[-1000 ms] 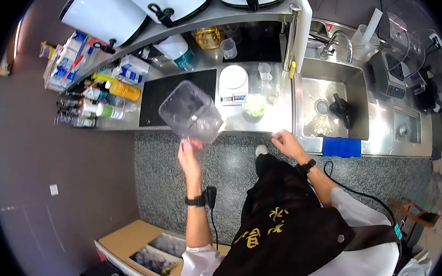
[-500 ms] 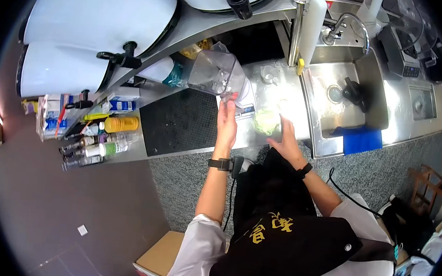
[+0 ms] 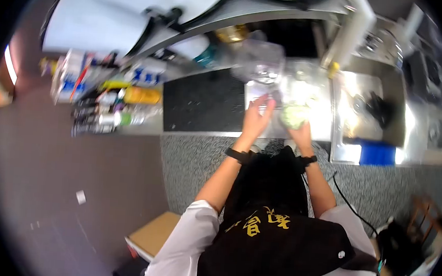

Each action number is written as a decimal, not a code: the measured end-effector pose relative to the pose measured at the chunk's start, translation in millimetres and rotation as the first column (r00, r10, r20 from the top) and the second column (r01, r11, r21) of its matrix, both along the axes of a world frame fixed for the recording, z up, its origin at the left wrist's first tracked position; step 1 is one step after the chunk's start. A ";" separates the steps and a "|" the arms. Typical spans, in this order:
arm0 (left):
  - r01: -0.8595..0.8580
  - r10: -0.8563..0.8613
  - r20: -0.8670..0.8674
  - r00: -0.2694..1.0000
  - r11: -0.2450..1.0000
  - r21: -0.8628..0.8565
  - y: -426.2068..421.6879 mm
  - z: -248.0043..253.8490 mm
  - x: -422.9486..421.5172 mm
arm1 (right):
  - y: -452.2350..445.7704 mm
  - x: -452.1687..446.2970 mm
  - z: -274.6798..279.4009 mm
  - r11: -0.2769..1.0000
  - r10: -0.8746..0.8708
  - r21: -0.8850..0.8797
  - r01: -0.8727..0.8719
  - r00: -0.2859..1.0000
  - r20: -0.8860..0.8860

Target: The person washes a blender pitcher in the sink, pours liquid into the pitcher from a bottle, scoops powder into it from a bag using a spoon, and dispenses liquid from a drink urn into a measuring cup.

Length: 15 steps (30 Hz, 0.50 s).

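The frame is blurred by motion. My right hand (image 3: 301, 135) is at the near side of a cup-like thing with pale green contents (image 3: 295, 116), its fingers closed against it and partly hidden. My left hand (image 3: 256, 121) is over the counter just left of it, fingers apart, holding nothing I can see. Beyond my left fingertips stands a clear pitcher-like container (image 3: 260, 63). A white flat thing (image 3: 255, 91), possibly a scale, lies under the left fingers.
A black perforated mat (image 3: 203, 101) lies on the counter to the left, with several bottles (image 3: 142, 95) past it. A steel sink (image 3: 393, 124) with a blue cloth (image 3: 377, 155) over its front edge is on the right. White dispensers (image 3: 101, 17) stand on a raised shelf.
The view has swung, shifting the counter rightward. My left hand has come away from the clear container, and its fingers have spread. My right hand has closed in on the pale green thing.
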<state>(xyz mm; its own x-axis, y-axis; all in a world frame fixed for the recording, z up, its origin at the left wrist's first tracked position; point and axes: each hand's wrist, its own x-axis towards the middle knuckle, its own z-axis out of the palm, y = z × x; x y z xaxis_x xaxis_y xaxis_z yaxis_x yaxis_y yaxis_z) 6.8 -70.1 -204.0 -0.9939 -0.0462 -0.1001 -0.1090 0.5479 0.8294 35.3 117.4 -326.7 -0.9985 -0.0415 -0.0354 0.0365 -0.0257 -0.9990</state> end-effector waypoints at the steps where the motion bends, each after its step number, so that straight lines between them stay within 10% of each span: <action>1: -0.001 -0.017 -0.118 0.993 0.988 -0.153 -1.9 7.8 16.0 | -2.4 2.2 10.8 0.999 -0.024 -0.038 0.024 1.000 0.018; 15: -0.333 0.333 -0.075 0.940 0.849 -0.410 -249.0 -29.6 210.3 | -55.2 43.0 55.1 0.948 0.270 0.183 -0.259 0.962 -0.036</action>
